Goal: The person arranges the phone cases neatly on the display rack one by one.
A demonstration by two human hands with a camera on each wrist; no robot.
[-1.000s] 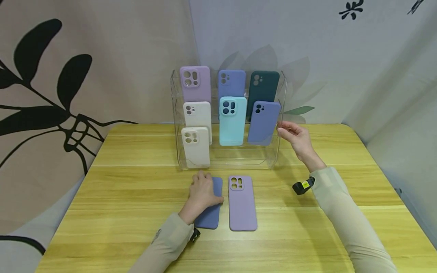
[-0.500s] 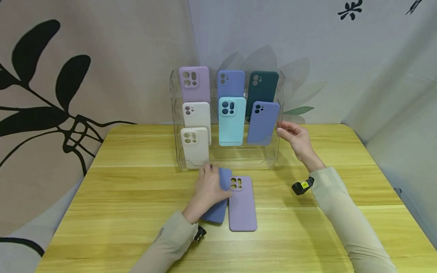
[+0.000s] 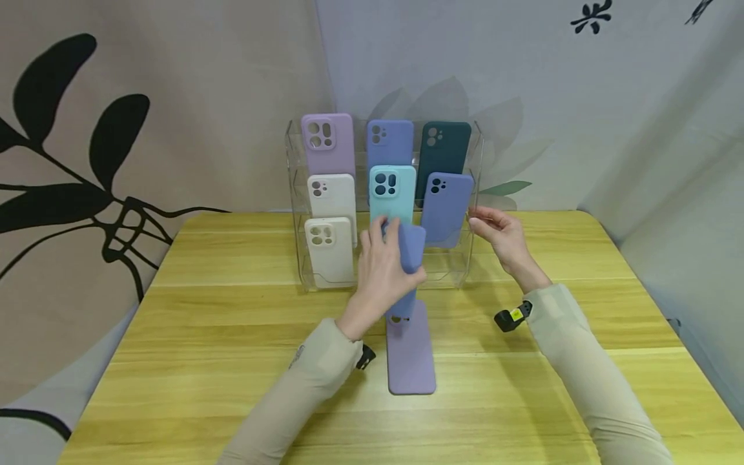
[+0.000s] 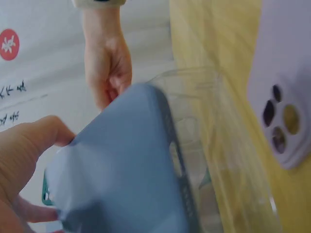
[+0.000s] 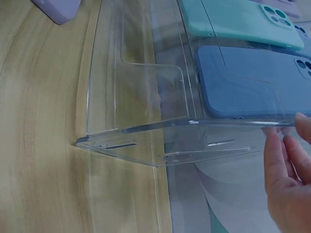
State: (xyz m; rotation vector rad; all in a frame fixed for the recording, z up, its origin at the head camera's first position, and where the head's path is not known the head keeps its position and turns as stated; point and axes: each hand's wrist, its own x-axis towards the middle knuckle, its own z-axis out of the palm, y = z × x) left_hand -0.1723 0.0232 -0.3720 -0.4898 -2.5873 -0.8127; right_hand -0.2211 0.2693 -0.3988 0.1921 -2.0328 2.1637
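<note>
My left hand [image 3: 380,274] grips a blue phone case [image 3: 413,248] by its sides and holds it, tilted, above the table in front of the clear display stand [image 3: 444,279]. In the left wrist view, the held case [image 4: 131,160] shows its plain back and a side edge with cutouts. My right hand [image 3: 506,240] pinches the stand's right side panel, thumb on one face and fingers on the other, as the right wrist view shows. A light purple phone case [image 3: 411,361] lies flat on the table, its camera end partly covered by the held case.
Purple [image 3: 331,155], blue [image 3: 389,145] and dark green [image 3: 444,158] cases stand in the top tier. Below are a white [image 3: 331,197], a turquoise [image 3: 392,200] and a blue case [image 3: 446,210]. Another white case [image 3: 331,258] stands in the lowest tier, at left. Curtains hang behind.
My left hand has lifted the blue case off the table and carried it up, right and forward towards the stand. My right hand has stayed at the stand's side.
</note>
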